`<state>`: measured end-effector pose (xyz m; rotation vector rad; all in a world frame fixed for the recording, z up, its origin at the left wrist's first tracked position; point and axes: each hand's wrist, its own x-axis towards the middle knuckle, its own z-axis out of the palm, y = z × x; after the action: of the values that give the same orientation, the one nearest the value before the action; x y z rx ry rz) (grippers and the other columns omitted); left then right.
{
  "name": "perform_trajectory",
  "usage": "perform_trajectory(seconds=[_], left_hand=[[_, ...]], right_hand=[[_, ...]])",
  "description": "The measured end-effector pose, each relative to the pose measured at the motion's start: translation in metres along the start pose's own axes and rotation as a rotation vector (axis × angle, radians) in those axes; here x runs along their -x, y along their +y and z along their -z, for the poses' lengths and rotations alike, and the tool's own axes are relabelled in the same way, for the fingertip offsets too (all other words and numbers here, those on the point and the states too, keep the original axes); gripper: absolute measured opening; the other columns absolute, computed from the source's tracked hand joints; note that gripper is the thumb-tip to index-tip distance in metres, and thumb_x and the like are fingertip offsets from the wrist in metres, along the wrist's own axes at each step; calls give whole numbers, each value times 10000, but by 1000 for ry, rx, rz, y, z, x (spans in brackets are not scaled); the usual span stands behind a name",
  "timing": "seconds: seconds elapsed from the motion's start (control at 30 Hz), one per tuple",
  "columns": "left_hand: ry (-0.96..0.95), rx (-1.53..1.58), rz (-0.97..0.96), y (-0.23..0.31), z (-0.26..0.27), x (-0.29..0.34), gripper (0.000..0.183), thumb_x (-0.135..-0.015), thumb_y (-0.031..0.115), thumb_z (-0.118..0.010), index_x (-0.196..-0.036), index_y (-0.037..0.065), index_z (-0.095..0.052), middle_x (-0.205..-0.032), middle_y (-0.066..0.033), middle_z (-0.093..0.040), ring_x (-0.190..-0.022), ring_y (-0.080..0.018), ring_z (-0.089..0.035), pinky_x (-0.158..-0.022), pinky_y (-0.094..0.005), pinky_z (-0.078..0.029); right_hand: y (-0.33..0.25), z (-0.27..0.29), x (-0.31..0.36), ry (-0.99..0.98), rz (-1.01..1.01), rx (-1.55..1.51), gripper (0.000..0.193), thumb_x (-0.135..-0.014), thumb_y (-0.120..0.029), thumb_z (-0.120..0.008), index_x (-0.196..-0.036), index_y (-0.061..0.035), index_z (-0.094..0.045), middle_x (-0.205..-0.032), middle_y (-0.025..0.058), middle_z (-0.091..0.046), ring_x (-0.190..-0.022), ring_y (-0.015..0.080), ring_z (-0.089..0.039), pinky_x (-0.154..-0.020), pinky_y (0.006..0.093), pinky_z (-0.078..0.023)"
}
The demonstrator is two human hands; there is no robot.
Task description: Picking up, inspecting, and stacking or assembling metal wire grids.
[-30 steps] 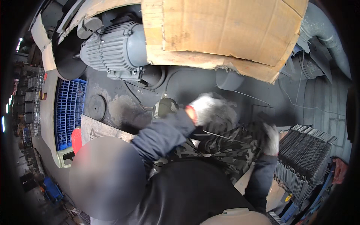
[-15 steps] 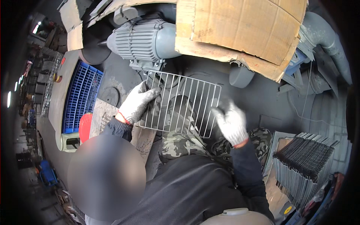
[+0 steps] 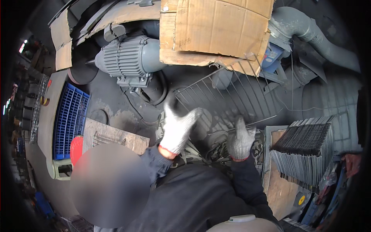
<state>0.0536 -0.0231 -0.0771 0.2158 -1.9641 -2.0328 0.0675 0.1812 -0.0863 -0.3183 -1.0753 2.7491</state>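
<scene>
A wire rack [image 3: 228, 96] of thin metal rods is tilted in front of me, its far corner overlapping the cardboard in the view. My right hand [image 3: 242, 143], in a grey-white knitted glove, grips its near edge with the fingers up around the wire. My left hand [image 3: 176, 129], gloved the same way with a red cuff, is beside the rack's left end. Its thumb stands well apart from the fingers, and motion blurs it; whether it touches the wire I cannot tell. To the right, a dense stack of similar racks [image 3: 303, 149] stands on a wooden board [image 3: 284, 193].
Ahead lie a grey finned motor [image 3: 127, 58] and a large cardboard sheet [image 3: 222, 29]. A grey duct [image 3: 309, 33] curves at the far right. On the left are a blue plastic crate [image 3: 71, 121], a red rounded object [image 3: 76, 150] and a worn board [image 3: 133, 139] with wire pieces.
The rack has swung right and tilted, its far side rising. My left hand has left its left-side hold and spread its thumb. My right hand has moved down to the near edge.
</scene>
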Motion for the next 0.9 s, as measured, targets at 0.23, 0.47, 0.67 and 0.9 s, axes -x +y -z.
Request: perform_trajectory(seconds=[0.23, 0.47, 0.67, 0.9], left_hand=[[-119, 469, 457, -38, -31, -10, 195, -1017, 88, -765, -1136, 24, -625, -821, -41, -700, -664, -127, -661, -609, -285, -554], [-482, 81, 557, -63, -59, -40, 389, -986, 252, -784, -1223, -19, -638, -932, -85, -755, -617, -101, -634, -585, -284, -551], [-385, 114, 355, -113, -92, -61, 331, -1003, 203, -799, -1221, 32, -617, -848, -30, -667, -586, -112, -599, -534, -281, -531], [-306, 65, 675, -83, -2, -94, 301, -1032, 161, -744, -1268, 5, -642, -977, -66, -749, -710, -129, -694, -637, -298, -602]], right_hand=[[-7, 110, 0, 81, -8, 493, 412, -1064, -24, -649, -1467, -27, -566, -1315, 163, -701, -1103, 280, -713, -975, 433, -595], [-48, 111, -59, 67, -176, 857, 334, -1012, -122, -741, -1318, -14, -663, -1137, 48, -729, -966, 158, -682, -867, 330, -573], [-48, 102, -108, 123, -206, 722, 218, -996, -61, -738, -1206, -4, -719, -1046, 72, -776, -855, 150, -738, -763, 297, -601], [60, 83, -111, 68, -178, 666, 254, -975, -33, -773, -1221, -15, -713, -1069, 50, -765, -903, 143, -714, -799, 274, -576]])
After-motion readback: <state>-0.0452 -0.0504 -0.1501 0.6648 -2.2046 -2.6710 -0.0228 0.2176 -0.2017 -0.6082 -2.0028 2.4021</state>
